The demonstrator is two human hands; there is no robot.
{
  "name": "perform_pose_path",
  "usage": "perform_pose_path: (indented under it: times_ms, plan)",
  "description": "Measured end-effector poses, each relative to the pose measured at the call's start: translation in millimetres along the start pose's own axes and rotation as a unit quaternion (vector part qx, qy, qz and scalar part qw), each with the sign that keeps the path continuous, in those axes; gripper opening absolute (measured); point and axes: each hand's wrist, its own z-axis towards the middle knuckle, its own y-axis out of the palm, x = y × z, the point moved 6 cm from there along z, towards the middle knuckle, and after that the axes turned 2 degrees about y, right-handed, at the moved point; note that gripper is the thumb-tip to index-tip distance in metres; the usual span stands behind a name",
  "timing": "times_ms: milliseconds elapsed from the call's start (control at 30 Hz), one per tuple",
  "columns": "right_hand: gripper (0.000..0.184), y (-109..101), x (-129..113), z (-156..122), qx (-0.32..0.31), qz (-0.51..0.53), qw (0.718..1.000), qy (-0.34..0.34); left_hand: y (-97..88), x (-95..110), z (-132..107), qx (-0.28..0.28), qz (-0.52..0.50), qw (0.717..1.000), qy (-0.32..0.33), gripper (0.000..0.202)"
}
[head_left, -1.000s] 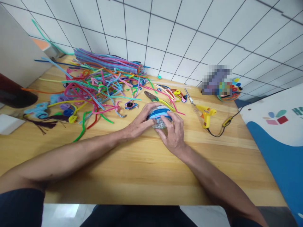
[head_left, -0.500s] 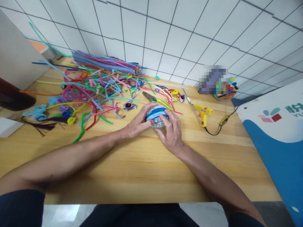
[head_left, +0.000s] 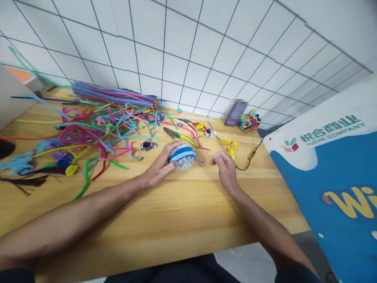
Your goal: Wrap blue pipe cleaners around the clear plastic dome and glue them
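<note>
A round ball point(head_left: 186, 160), banded with blue, light blue and lilac pipe cleaners over a clear, shiny lower part, rests on the table. My left hand point(head_left: 165, 163) is wrapped around its left side. To the right of the ball, my right hand point(head_left: 225, 165) is off it with its fingers curled in; whatever they hold, if anything, is hidden. Small scissors point(head_left: 202, 161) lie between the ball and that hand, their blades partly hidden. Just behind my right hand lies a yellow hot glue gun point(head_left: 230, 146), partly covered by it. Yellow-green-handled pliers point(head_left: 184, 138) lie behind the ball.
Loose, tangled pipe cleaners point(head_left: 97, 129) cover the left of the wooden table point(head_left: 165, 216). A pipe-cleaner bundle point(head_left: 114, 94) lies along the tiled wall. The glue gun's cord point(head_left: 246, 163) runs right, towards a blue-and-white panel point(head_left: 309, 173). A container of colourful pieces point(head_left: 250, 121) stands at the back.
My right hand has let go of the ball and moved right, towards the glue gun, its fingers now curled. My left hand stays on the ball. The view has swung right, and the scissors now show.
</note>
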Motion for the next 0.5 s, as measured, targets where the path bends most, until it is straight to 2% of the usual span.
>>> perform_pose_path:
  times_ms: [200, 500]
  plan:
    - [0.046, 8.9, 35.2, -8.8, 0.0, 0.061, 0.996, 0.057, 0.2, -4.2, -5.1, 0.0, -0.004, 1.0, -0.016, 0.067]
    - [0.049, 14.1, 53.5, -13.6, -0.043, 0.069, 0.995, 0.065, 1.6, -1.5, -9.3, 0.023, 0.008, 1.0, -0.008, 0.065]
